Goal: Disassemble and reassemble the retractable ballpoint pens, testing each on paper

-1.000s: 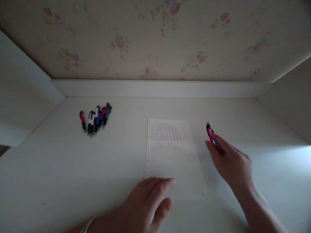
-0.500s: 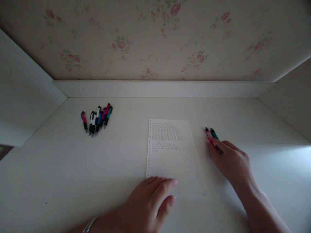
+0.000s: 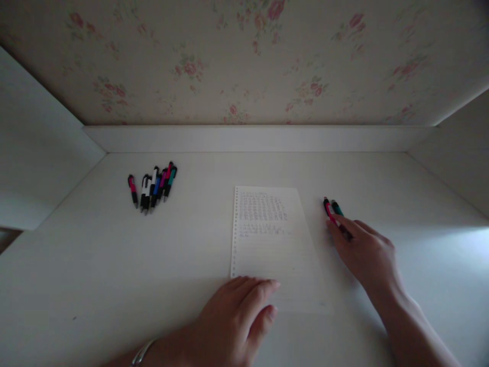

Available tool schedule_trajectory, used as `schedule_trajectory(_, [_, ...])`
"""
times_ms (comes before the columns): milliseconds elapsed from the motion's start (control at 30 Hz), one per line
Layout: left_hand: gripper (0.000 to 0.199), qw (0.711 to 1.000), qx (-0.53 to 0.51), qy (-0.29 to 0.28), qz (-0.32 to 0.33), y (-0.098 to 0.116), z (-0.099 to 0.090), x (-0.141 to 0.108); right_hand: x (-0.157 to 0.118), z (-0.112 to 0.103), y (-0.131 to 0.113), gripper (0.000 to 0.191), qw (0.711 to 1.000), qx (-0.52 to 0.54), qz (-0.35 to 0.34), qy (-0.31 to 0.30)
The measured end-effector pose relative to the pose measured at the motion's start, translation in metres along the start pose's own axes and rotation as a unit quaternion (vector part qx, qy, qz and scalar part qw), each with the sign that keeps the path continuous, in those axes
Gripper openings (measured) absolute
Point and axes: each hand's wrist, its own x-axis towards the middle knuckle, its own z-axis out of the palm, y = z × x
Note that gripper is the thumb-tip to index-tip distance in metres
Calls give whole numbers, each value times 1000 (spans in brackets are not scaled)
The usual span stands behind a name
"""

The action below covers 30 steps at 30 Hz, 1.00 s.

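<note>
A lined sheet of paper with handwriting on its upper half lies on the white desk. My left hand rests over the sheet's lower left edge, thumb apart from the fingers, holding nothing. To the right of the sheet, my right hand has its thumb and fingers closed on a pink and black pen. Just beside that pen lies a green pen, its lower part hidden by my fingers.
At the back left of the desk several pens lie in a bunch, with a single pink pen to their left. A white ledge and side panels border the desk, below a floral wall.
The pink pen and my right fingers have shifted very slightly. My left hand stays over the paper.
</note>
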Motion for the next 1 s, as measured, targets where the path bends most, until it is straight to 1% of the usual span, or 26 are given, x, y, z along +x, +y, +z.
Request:
schedule_trajectory(200, [27,1000,-14,8,7,-1,2,1,-1,2,1,42,1000,4,-4,5])
schedule_trajectory(333, [21,999,-34,31,19,-1,1,2,-1,3,-2,44,999,20,-12,31])
schedule_trajectory(433, [19,998,-46,44,3,-1,-3,4,-2,2,-7,41,998,21,-35,47])
schedule_trajectory(533, [16,996,-25,73,-41,-4,-14,10,-6,0,-17,30,992,36,-92,81])
schedule_trajectory(600, [14,993,17,87,-75,-11,-27,17,-12,-1,-27,18,980,76,-154,96])
schedule_trajectory(667, [17,986,90,97,-103,-25,-44,24,-20,-2,-39,11,967,119,-209,82])
schedule_trajectory(700, [19,976,151,97,-126,-34,-55,27,-24,-2,-46,10,961,139,-226,71])
schedule_trajectory(733, [20,956,232,90,-157,-45,-66,30,-28,-2,-52,9,955,163,-239,61])
schedule_trajectory(767, [22,922,322,80,-202,-56,-78,33,-32,-2,-57,10,949,188,-249,43])
schedule_trajectory(833, [25,881,388,94,-253,-80,-103,38,-37,-2,-64,10,939,226,-258,14])
schedule_trajectory(900, [32,843,439,105,-292,-101,-126,42,-39,-1,-67,11,938,241,-251,2])
schedule_trajectory(967, [39,812,477,101,-322,-119,-143,45,-37,0,-66,12,941,249,-230,-4])
schedule_trajectory(1000, [41,802,489,91,-331,-126,-150,47,-36,1,-65,13,942,254,-218,-8])
